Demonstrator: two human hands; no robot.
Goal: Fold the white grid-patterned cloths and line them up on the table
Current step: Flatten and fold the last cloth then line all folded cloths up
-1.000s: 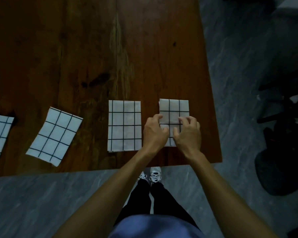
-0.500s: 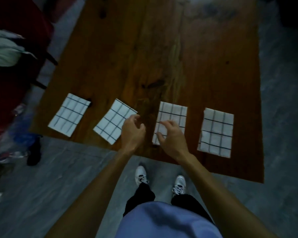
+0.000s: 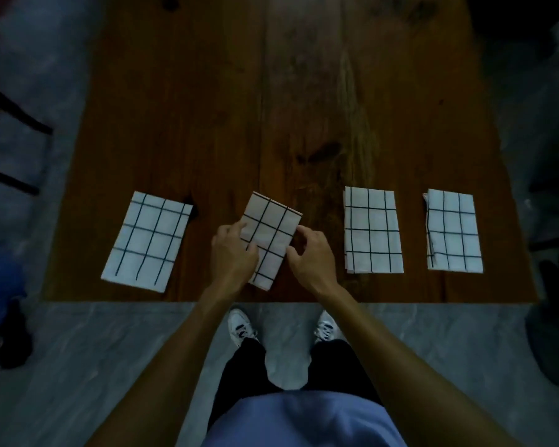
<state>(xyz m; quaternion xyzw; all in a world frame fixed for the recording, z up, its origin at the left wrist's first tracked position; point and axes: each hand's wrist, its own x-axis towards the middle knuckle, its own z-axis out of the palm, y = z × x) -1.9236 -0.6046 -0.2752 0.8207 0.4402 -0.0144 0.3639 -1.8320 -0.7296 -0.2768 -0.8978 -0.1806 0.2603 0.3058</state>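
Observation:
Four folded white cloths with black grid lines lie in a row near the front edge of the wooden table (image 3: 271, 108). The far-left cloth (image 3: 146, 241) and the second cloth (image 3: 270, 227) lie tilted. The third cloth (image 3: 371, 230) and the fourth cloth (image 3: 452, 232) lie straight. My left hand (image 3: 234, 253) grips the second cloth at its left edge, fingers curled over it. My right hand (image 3: 310, 256) pinches the same cloth's right edge with thumb and fingertips.
The table's front edge runs just below the cloths, with my shoes (image 3: 241, 327) on the grey floor beneath. A black chair frame (image 3: 10, 124) stands to the left, a dark object (image 3: 13, 337) lies on the floor, and dark furniture (image 3: 555, 317) stands at the right.
Both hands left the far-right cloth and moved left past the third cloth to the tilted second one, which they now hold. The view swung left with them.

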